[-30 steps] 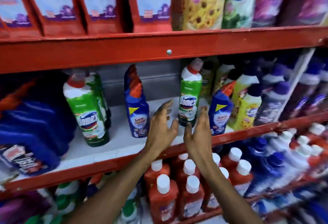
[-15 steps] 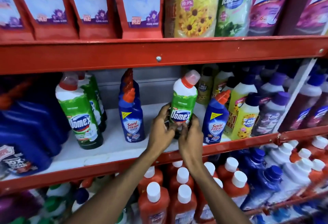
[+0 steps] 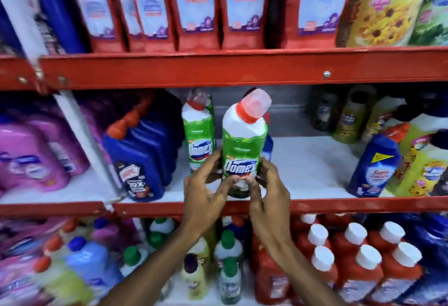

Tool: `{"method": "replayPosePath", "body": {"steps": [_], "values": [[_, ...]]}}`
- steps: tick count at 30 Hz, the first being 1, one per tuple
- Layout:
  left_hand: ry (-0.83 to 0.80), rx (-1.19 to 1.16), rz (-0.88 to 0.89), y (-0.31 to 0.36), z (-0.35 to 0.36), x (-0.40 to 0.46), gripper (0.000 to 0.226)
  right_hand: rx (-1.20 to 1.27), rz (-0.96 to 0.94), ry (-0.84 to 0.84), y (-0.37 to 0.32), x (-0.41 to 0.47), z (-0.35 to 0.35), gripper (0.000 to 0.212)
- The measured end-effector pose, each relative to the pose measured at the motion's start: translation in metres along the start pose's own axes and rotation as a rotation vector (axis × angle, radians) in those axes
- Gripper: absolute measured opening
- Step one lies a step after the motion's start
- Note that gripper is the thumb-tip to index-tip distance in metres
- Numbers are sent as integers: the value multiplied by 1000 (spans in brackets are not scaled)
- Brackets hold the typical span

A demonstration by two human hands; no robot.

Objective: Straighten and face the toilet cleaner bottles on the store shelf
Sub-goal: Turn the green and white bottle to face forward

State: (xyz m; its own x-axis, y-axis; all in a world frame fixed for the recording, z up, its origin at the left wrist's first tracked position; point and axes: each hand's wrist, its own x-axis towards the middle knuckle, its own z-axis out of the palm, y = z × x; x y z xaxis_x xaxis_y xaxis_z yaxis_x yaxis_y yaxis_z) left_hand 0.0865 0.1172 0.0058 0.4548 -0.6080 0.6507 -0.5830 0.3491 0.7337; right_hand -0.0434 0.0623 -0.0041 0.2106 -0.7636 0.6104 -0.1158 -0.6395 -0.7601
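Note:
A green Domex toilet cleaner bottle [image 3: 243, 145] with a red angled cap stands at the front of the middle shelf [image 3: 315, 205], label facing me. My left hand [image 3: 206, 189] grips its lower left side and my right hand [image 3: 265, 189] its lower right side. Just behind and to its left stands a second green Domex bottle [image 3: 199, 135]. A blue Sani Fresh bottle [image 3: 374, 167] stands alone at the right, and another blue bottle [image 3: 268, 146] peeks out from behind the held one.
Dark blue cleaner bottles [image 3: 140, 160] crowd the shelf's left, pink ones [image 3: 31, 157] beyond a white upright [image 3: 80, 135]. Yellow bottles [image 3: 426, 167] fill the right. Red pouches [image 3: 196, 9] line the shelf above; red bottles with white caps [image 3: 339, 257] sit below. Bare white shelf [image 3: 310, 167] lies between.
Both hands closed on the green Domex bottle and carried it left along the shelf, next to the other Domex bottle. The camera view swung left as well.

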Motion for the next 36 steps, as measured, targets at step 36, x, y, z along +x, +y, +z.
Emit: {"method": "replayPosePath", "body": {"steps": [36], "values": [[-227, 912, 517, 7, 122, -8, 74, -1009, -153, 3, 88, 19, -116, 81]]}}
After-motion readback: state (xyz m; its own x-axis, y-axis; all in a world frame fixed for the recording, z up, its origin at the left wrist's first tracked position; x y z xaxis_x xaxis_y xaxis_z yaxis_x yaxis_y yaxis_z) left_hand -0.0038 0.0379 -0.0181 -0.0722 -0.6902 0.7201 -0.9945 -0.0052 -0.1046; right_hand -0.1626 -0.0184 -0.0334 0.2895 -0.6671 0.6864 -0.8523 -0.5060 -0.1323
